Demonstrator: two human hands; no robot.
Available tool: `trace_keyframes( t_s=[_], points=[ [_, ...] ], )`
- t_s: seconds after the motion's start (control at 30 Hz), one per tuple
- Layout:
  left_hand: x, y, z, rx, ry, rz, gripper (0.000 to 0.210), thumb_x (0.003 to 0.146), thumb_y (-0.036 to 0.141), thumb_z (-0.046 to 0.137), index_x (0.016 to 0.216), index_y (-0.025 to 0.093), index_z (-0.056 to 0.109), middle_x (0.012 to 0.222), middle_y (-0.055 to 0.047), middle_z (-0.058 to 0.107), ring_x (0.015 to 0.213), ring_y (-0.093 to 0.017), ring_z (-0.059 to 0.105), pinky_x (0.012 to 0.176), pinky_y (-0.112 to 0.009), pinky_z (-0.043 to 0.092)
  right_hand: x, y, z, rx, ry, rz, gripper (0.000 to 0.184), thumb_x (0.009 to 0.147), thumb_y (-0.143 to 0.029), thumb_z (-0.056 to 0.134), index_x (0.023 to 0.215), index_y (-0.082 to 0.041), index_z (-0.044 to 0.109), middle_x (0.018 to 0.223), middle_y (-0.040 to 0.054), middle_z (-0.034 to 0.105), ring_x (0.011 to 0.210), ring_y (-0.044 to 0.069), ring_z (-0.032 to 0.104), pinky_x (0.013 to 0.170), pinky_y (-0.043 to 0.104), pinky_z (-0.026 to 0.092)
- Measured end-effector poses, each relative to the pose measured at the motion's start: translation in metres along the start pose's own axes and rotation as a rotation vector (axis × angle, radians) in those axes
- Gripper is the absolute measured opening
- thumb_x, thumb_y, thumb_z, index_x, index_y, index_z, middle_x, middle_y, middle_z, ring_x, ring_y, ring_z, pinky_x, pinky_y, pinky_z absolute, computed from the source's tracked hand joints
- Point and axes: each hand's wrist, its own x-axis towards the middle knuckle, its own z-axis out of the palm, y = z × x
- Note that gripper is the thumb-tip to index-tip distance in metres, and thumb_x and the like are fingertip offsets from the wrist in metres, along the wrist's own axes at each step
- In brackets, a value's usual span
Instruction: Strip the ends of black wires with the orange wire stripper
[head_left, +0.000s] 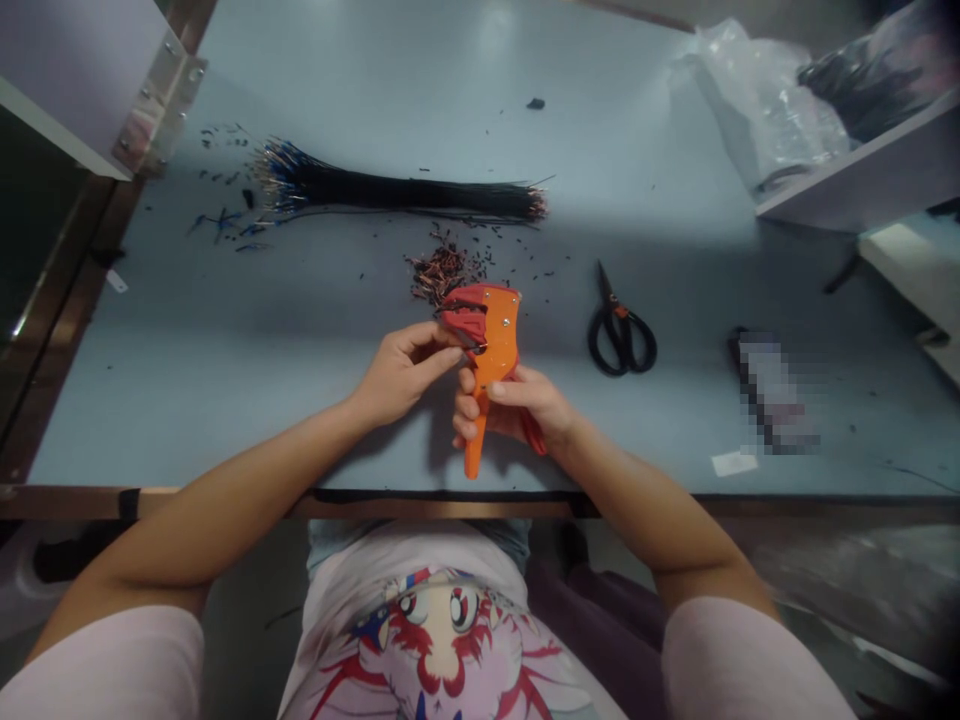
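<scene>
One steady grip I'm wanting: right hand (541,402) wrapping the orange stripper (501,330) by the scrap pile (437,274), left hand (396,374) bunching thumb and forefinger at its head, pinching what I can't tell.

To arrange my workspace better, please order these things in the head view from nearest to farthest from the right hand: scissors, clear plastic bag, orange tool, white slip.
1. Orange tool: held in the right hand.
2. Scissors: right of the hand, slightly higher in view.
3. White slip: farther right, lower in view.
4. Clear plastic bag: upper right.
</scene>
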Motion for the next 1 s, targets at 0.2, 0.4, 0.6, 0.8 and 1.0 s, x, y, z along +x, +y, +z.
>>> trace_keyframes(
  t_s=[0.2, 0.4, 0.6, 0.8, 1.0],
  points=[
    [-0.0011, 0.0015, 0.0014, -0.006, -0.032, -0.040, 0.016, 0.076, 0.031, 0.068, 0.083, 0.017, 0.069, 0.081, -0.003, 0.070, 0.076, -0.013, 0.064, 0.076, -0.027, 0.052, -0.0012, -0.0002, 0.0034, -0.024, 0.016, 0.005, 0.024, 0.083, -0.030, 0.067, 0.092, -0.012, 0.054, 0.073, 0.0020, 0.062, 0.067, 0.016, 0.065, 0.071, 0.039, 0.057],
    [-0.0016, 0.0009, 0.0025, -0.018, -0.053, -0.003, 0.015, 0.076, 0.030, 0.067, 0.082, 0.016, 0.069, 0.081, -0.004, 0.072, 0.075, -0.013, 0.065, 0.075, -0.026, 0.053, -0.0024, 0.0004, 0.0032, -0.028, 0.001, -0.003, 0.023, 0.086, -0.033, 0.064, 0.089, -0.012, 0.054, 0.069, 0.0007, 0.061, 0.061, 0.015, 0.064, 0.064, 0.037, 0.058],
    [-0.0019, 0.0009, 0.0036, -0.009, -0.046, 0.045, 0.011, 0.076, 0.024, 0.067, 0.081, 0.016, 0.069, 0.079, -0.003, 0.072, 0.076, -0.012, 0.066, 0.074, -0.023, 0.052, -0.0019, -0.0004, 0.0041, -0.041, 0.030, 0.006, 0.026, 0.086, -0.036, 0.064, 0.083, -0.013, 0.054, 0.063, -0.0012, 0.058, 0.052, 0.013, 0.060, 0.055, 0.034, 0.058],
    [-0.0016, 0.0002, 0.0041, -0.004, -0.029, 0.026, 0.012, 0.074, 0.026, 0.067, 0.079, 0.015, 0.069, 0.075, -0.002, 0.071, 0.073, -0.012, 0.065, 0.072, -0.023, 0.052, -0.0011, -0.0011, 0.0066, -0.069, 0.052, -0.001, 0.028, 0.085, -0.038, 0.065, 0.079, -0.013, 0.052, 0.060, -0.0019, 0.058, 0.049, 0.012, 0.059, 0.052, 0.033, 0.057],
    [-0.0015, 0.0009, 0.0041, 0.026, -0.029, 0.021, 0.012, 0.072, 0.026, 0.065, 0.076, 0.016, 0.068, 0.075, -0.002, 0.070, 0.074, -0.013, 0.064, 0.072, -0.025, 0.051, -0.0006, 0.0013, 0.0093, -0.118, 0.091, -0.001, 0.032, 0.084, -0.041, 0.065, 0.076, -0.014, 0.050, 0.057, -0.0034, 0.056, 0.045, 0.011, 0.056, 0.048, 0.031, 0.056]
  ],
)
